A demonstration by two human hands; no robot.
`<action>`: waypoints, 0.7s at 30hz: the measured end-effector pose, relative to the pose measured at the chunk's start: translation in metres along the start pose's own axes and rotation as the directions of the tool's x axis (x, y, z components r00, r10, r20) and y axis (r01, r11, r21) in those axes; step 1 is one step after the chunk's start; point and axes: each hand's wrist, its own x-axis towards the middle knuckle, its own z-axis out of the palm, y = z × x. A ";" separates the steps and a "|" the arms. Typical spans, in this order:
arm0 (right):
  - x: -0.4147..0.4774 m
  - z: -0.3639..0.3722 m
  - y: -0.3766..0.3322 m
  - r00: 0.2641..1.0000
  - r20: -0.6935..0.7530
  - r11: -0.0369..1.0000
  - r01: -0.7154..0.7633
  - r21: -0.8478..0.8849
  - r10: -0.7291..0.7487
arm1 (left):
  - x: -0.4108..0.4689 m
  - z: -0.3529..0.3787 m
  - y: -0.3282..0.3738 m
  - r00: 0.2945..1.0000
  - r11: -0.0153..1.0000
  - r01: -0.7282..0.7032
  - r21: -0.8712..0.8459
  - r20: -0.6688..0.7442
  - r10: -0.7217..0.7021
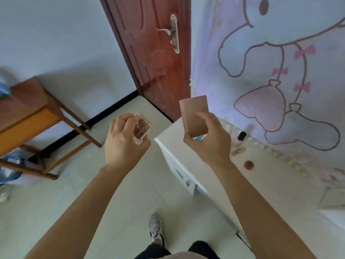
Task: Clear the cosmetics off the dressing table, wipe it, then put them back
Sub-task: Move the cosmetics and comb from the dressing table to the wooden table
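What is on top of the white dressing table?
A black-capped bottle, a small round brown jar and a blurred pale item between them. The right hand and its pink box hide part of the table; something teal peeks out.

A white tabletop (261, 184) holds a small dark bottle (242, 136) near its back edge, a round reddish-brown pot (249, 164) closer, and a blurred pale item (237, 151) between them.

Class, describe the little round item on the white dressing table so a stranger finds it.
Find the white dressing table below the cartoon wall cloth. On its top, near the wall, sits a lone reddish-brown disc. Unlike the black-capped bottle behind, it is flat.
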 end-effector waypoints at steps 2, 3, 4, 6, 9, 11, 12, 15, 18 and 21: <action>0.007 0.027 -0.039 0.994 0.039 0.995 0.098 0.011 -0.098 | -0.007 -0.026 -0.038 0.997 0.997 0.057 0.045 -0.048 -0.055; 0.011 0.043 -0.060 0.988 0.064 0.990 0.140 0.017 -0.141 | -0.010 -0.038 -0.057 0.995 0.994 0.085 0.065 -0.065 -0.081; 0.014 0.060 -0.080 0.980 0.086 0.983 0.179 0.028 -0.181 | -0.014 -0.050 -0.078 0.991 0.990 0.112 0.082 -0.082 -0.105; 0.019 0.097 -0.121 0.961 0.117 0.968 0.246 0.052 -0.250 | -0.021 -0.075 -0.121 0.983 0.982 0.157 0.106 -0.111 -0.145; 0.023 0.161 -0.187 0.930 0.155 0.942 0.327 0.074 -0.335 | -0.032 -0.113 -0.193 0.960 0.964 0.237 0.122 -0.179 -0.214; 0.024 0.206 -0.233 0.903 0.171 0.919 0.381 0.100 -0.393 | -0.036 -0.139 -0.243 0.937 0.948 0.299 0.108 -0.222 -0.271; 0.026 0.229 -0.256 0.889 0.177 0.906 0.407 0.118 -0.422 | -0.036 -0.152 -0.268 0.925 0.941 0.324 0.100 -0.244 -0.292; 0.034 0.289 -0.324 0.847 0.192 0.867 0.473 0.158 -0.496 | -0.032 -0.187 -0.335 0.903 0.924 0.366 0.110 -0.283 -0.324; 0.044 0.341 -0.380 0.818 0.193 0.838 0.511 0.191 -0.543 | -0.020 -0.215 -0.395 0.887 0.908 0.399 0.128 -0.306 -0.347; 0.053 0.386 -0.412 0.786 0.214 0.813 0.543 0.209 -0.580 | -0.009 -0.225 -0.445 0.864 0.888 0.443 0.127 -0.327 -0.384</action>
